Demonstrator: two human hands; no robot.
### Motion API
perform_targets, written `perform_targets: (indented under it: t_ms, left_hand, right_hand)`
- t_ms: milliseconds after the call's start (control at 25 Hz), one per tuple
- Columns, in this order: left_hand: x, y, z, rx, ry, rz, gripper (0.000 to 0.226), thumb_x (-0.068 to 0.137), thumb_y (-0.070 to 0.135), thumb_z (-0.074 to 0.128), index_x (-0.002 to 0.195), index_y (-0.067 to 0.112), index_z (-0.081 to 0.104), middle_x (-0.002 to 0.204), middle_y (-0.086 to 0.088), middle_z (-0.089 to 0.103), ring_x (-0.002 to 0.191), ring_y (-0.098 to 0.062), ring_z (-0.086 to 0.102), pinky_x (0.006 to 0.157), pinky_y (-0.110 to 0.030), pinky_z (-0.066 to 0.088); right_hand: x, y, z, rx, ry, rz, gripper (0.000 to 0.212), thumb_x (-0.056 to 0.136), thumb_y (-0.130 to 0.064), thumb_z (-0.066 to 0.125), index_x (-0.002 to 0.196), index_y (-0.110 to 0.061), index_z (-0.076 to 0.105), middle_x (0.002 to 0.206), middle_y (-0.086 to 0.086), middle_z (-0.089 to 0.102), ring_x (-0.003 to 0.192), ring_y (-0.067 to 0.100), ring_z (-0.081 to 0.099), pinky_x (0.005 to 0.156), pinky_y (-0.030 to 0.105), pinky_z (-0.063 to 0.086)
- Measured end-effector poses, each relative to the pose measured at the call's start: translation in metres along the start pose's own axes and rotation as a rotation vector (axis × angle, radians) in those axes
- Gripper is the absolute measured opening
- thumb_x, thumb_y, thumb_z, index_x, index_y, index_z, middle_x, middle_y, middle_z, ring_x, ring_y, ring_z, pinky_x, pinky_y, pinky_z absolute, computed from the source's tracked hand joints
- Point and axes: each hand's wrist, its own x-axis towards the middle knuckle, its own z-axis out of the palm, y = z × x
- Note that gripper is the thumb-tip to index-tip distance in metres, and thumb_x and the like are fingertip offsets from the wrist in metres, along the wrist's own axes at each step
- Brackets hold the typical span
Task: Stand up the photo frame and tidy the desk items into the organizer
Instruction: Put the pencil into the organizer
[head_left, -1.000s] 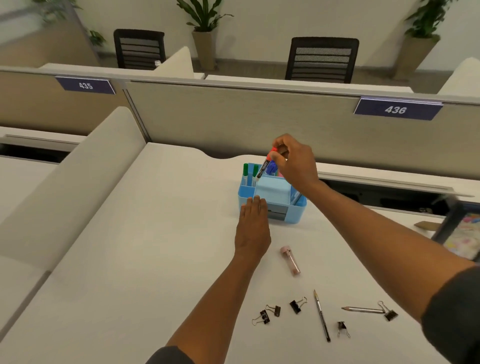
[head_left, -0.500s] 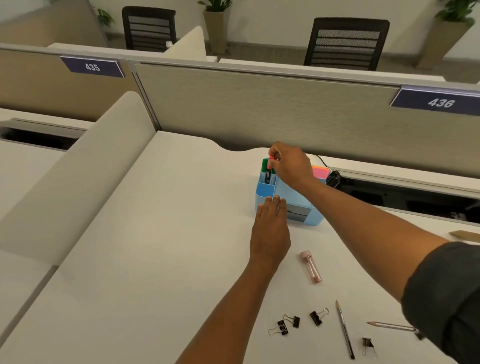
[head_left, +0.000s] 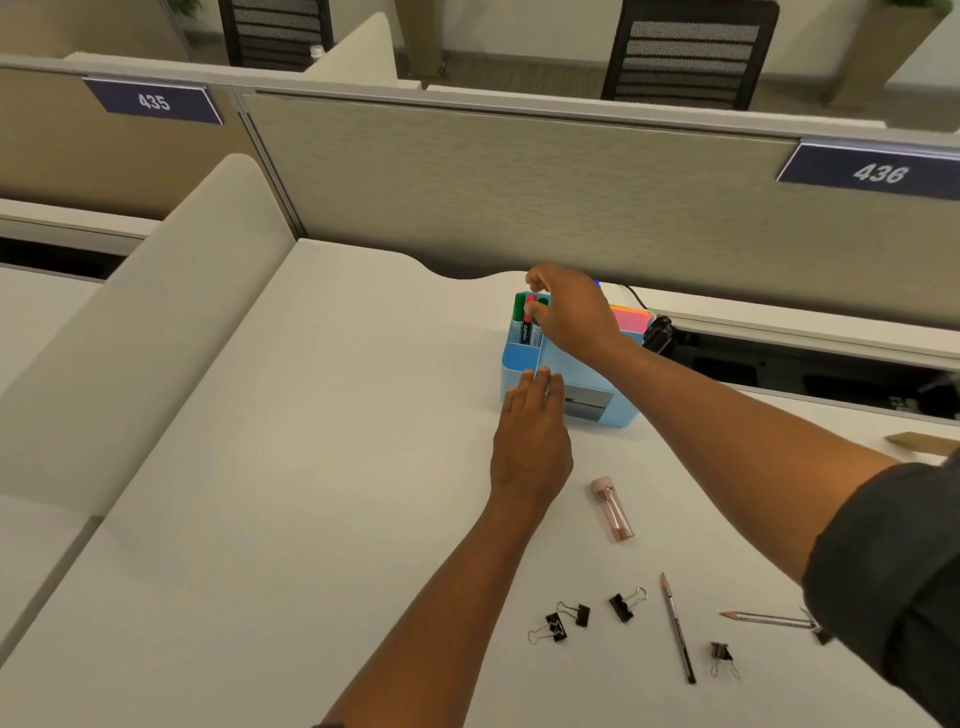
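A light blue organizer (head_left: 519, 358) stands on the white desk (head_left: 311, 467) near the partition. Green-capped and red-capped markers (head_left: 524, 325) stand upright in its left compartment. My right hand (head_left: 569, 312) hovers over the organizer, fingers spread and curled just above the markers, holding nothing. My left hand (head_left: 530, 441) lies flat, fingertips against the organizer's front wall. On the desk nearer to me lie a pink tube (head_left: 612, 508), several black binder clips (head_left: 574, 616) and two pencils (head_left: 678, 629). The photo frame is out of view.
Pink and orange sticky notes (head_left: 631, 317) show at the organizer's back right. A black cable clamp (head_left: 657, 332) sits behind them by the cable trough. A wooden piece (head_left: 922, 444) lies at the right edge. Beige partitions wall the desk at the back and left.
My right hand lowered the red-capped marker into the left compartment and let it go; its fingers now spread above it. The camera tilted down and right, losing the photo frame.
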Motion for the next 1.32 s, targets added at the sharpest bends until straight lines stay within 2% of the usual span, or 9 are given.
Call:
perform_targets:
  t_ms: [120,200,360,480,680,840,1000,1200,1320]
  left_hand:
    - [0.000,0.001,-0.004,0.019,-0.022,-0.013,0.063,0.097,0.020,0.053,0.152,0.015,0.022,0.161,-0.005,0.016,0.148,-0.022,0.011,0.114,-0.030,0.002]
    - [-0.005,0.005,-0.006,0.016,-0.026,-0.029,0.062,0.097,0.020,0.055,0.151,0.017,0.025,0.160,-0.004,0.017,0.148,-0.022,0.014,0.116,-0.032,0.009]
    - [-0.027,0.020,-0.005,0.012,-0.021,-0.060,0.057,0.093,0.017,0.059,0.146,0.017,0.037,0.153,-0.007,0.035,0.140,-0.024,0.034,0.112,-0.036,0.031]
    - [-0.052,0.035,0.001,0.031,-0.046,-0.030,0.047,0.092,0.016,0.058,0.138,0.017,0.047,0.139,-0.008,0.050,0.123,-0.025,0.049,0.099,-0.036,0.042]
    - [-0.084,0.057,0.008,-0.114,-0.250,0.137,0.030,0.089,0.014,0.058,0.117,0.025,0.064,0.117,0.002,0.058,0.105,-0.018,0.053,0.089,-0.031,0.043]
    - [-0.101,0.075,0.013,-0.103,-0.460,0.220,0.029,0.087,0.017,0.065,0.113,0.030,0.067,0.119,0.005,0.055,0.101,-0.019,0.055,0.087,-0.031,0.046]
    - [-0.117,0.086,0.019,0.015,-0.385,0.186,0.014,0.088,0.032,0.064,0.100,0.026,0.067,0.105,0.001,0.057,0.093,-0.022,0.055,0.083,-0.035,0.044]
    - [-0.132,0.111,0.024,0.250,-0.357,0.172,0.039,0.084,0.053,0.055,0.087,0.017,0.070,0.086,-0.005,0.063,0.083,-0.024,0.056,0.070,-0.036,0.036]
    - [-0.144,0.121,0.029,0.266,-0.425,0.156,0.035,0.084,0.049,0.056,0.079,0.015,0.060,0.085,-0.006,0.064,0.079,-0.025,0.057,0.070,-0.035,0.033]
  right_hand:
    - [-0.011,0.001,-0.016,0.019,0.056,-0.067,0.030,0.090,-0.018,0.063,0.119,-0.014,0.058,0.120,0.004,0.065,0.108,0.020,0.060,0.089,0.033,0.048]
    - [-0.026,0.004,-0.027,0.040,0.111,-0.104,0.028,0.090,-0.015,0.062,0.118,-0.014,0.059,0.118,0.003,0.065,0.106,0.019,0.060,0.089,0.030,0.048]
    - [-0.076,0.012,-0.041,0.065,0.205,-0.141,0.022,0.091,-0.010,0.059,0.113,-0.010,0.063,0.110,0.004,0.068,0.099,0.018,0.059,0.084,0.022,0.043]
    - [-0.124,0.026,-0.046,0.098,0.154,-0.080,0.021,0.091,-0.009,0.059,0.111,-0.010,0.065,0.112,0.006,0.068,0.104,0.021,0.060,0.091,0.031,0.050]
    - [-0.207,0.060,-0.050,0.046,-0.040,0.116,0.022,0.095,-0.018,0.057,0.116,-0.018,0.066,0.121,0.002,0.065,0.110,0.018,0.058,0.094,0.022,0.040]
    - [-0.271,0.082,-0.057,0.042,-0.077,0.145,0.021,0.093,-0.014,0.059,0.111,-0.020,0.067,0.114,-0.004,0.067,0.105,0.014,0.059,0.093,0.026,0.046]
    - [-0.318,0.092,-0.057,0.026,-0.069,0.143,0.023,0.088,-0.010,0.063,0.108,-0.020,0.065,0.108,-0.006,0.067,0.102,0.015,0.058,0.088,0.023,0.043]
    - [-0.346,0.097,-0.057,0.035,-0.086,0.167,0.024,0.087,-0.008,0.061,0.107,-0.021,0.063,0.106,-0.009,0.065,0.102,0.016,0.056,0.085,0.023,0.041]
    - [-0.354,0.098,-0.057,0.034,-0.103,0.192,0.026,0.088,-0.009,0.060,0.111,-0.022,0.062,0.109,-0.009,0.064,0.104,0.015,0.055,0.084,0.021,0.038]
